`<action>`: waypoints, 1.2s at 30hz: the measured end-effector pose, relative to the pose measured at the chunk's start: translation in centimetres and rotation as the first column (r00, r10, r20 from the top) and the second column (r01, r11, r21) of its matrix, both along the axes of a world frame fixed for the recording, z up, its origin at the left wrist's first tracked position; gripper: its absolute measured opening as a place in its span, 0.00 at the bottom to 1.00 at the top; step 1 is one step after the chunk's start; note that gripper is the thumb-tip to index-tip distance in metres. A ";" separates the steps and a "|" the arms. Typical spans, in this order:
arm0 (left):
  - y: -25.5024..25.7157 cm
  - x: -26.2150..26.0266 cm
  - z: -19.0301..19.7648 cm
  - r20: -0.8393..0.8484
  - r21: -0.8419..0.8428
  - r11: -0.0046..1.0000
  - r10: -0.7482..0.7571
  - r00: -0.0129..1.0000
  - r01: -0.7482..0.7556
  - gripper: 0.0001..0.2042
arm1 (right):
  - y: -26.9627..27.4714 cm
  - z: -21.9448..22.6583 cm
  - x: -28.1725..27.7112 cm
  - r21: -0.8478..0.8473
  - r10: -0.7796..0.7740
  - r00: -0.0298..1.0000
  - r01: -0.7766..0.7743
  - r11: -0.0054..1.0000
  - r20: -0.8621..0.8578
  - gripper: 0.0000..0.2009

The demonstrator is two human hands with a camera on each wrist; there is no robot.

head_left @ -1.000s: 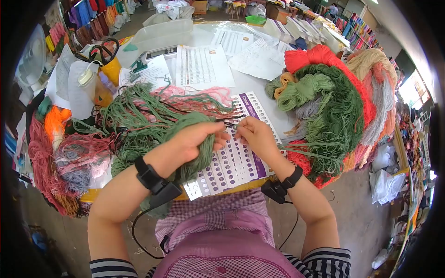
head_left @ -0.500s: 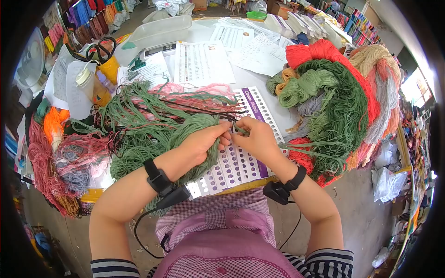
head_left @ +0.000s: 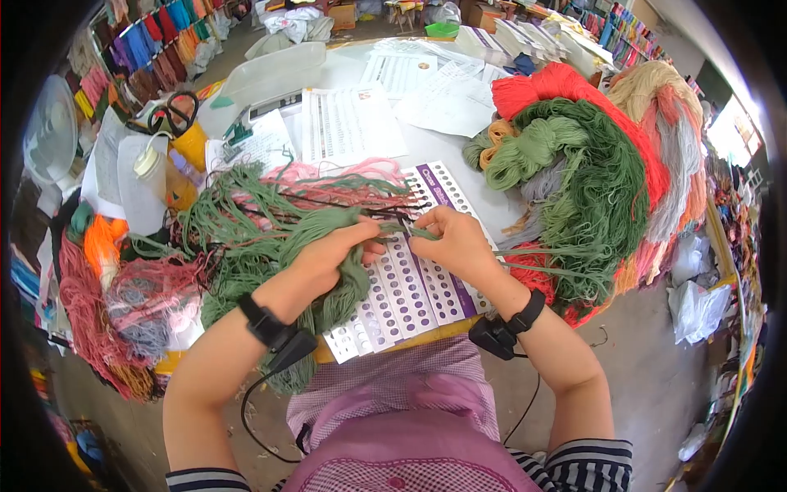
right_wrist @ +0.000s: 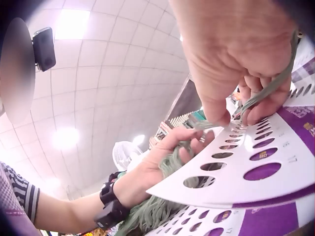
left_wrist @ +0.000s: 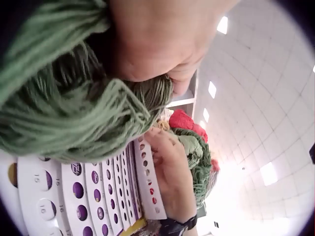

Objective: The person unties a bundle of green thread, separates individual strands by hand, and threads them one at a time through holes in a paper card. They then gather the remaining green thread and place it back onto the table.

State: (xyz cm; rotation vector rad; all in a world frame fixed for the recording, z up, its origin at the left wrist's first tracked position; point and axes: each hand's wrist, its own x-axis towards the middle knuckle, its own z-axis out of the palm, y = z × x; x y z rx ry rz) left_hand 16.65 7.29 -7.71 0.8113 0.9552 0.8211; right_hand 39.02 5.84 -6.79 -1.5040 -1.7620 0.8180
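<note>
A skein of sage-green yarn (head_left: 348, 287) hangs over my left hand (head_left: 324, 261), which grips it with curled fingers. Green strands run from that hand toward my right hand (head_left: 457, 248). Thumb and fingers of the right hand pinch a green strand (right_wrist: 275, 84) at the holes of a white punched card (right_wrist: 224, 183). In the head view, this card lies among overlapping white and purple thread cards (head_left: 410, 303) under both hands. Dark threads (head_left: 389, 215) are looped at the cards' upper holes. Pink and green threads (head_left: 254, 193) spread out to the left.
Red, green, grey and peach skeins (head_left: 590, 180) are heaped at the right. Pink and orange yarn (head_left: 102, 246) hangs over the left edge. Printed sheets (head_left: 348, 123), a clear plastic bin (head_left: 275, 72), a lidded bottle (head_left: 152, 168) and scissors (head_left: 182, 107) lie toward the back.
My hands, close together half a second ago, have drawn slightly apart. The left hand has shifted left with the green skein, while the right hand still pinches the strand.
</note>
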 end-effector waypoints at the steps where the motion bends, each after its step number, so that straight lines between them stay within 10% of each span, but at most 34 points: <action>1: -0.4 -0.7 1.1 0.017 -0.051 0.999 0.008 1.000 -0.008 0.09 | 0.1 0.0 -0.1 -0.027 0.008 0.999 -0.007 1.000 0.037 0.18; 12: -0.2 -0.1 4.2 0.250 0.042 0.989 -0.144 0.957 0.138 0.04 | -0.8 -0.1 -1.3 0.008 0.019 0.984 -0.020 1.000 0.179 0.24; 16: 0.7 2.3 3.1 -0.028 -0.008 0.927 -0.375 0.927 0.375 0.13 | -1.1 -0.2 -1.6 0.144 -0.010 0.987 -0.013 0.990 0.163 0.32; 18: 1.1 3.6 1.3 -0.526 -0.039 0.836 -0.483 0.700 0.548 0.13 | -0.8 -0.8 -1.6 0.164 0.030 0.990 -0.052 0.985 0.138 0.35; 20: 1.6 2.7 0.1 -0.478 -0.001 0.814 -0.511 0.715 0.581 0.14 | -0.8 -0.1 -1.7 0.057 0.004 0.964 -0.020 0.998 0.267 0.34; 22: 1.2 1.4 1.7 -0.477 0.186 0.845 -0.368 0.798 0.501 0.16 | -0.5 0.2 -1.3 -0.046 0.032 0.962 -0.021 0.999 0.271 0.30; 28: 0.5 -10.7 6.9 -0.600 0.032 0.991 -0.086 0.795 0.132 0.19 | 0.5 -0.9 -0.9 -0.010 0.027 0.967 -0.025 1.000 0.254 0.25; 32: 1.4 -20.5 6.9 -0.480 0.033 0.969 0.229 0.847 -0.244 0.14 | 0.5 -0.6 -1.1 -0.019 0.022 0.962 -0.017 1.000 0.273 0.25; 36: 3.1 -23.5 8.3 -0.281 0.017 0.959 0.277 0.919 -0.284 0.13 | 0.4 -0.3 -1.1 -0.055 0.043 0.970 -0.030 0.998 0.241 0.25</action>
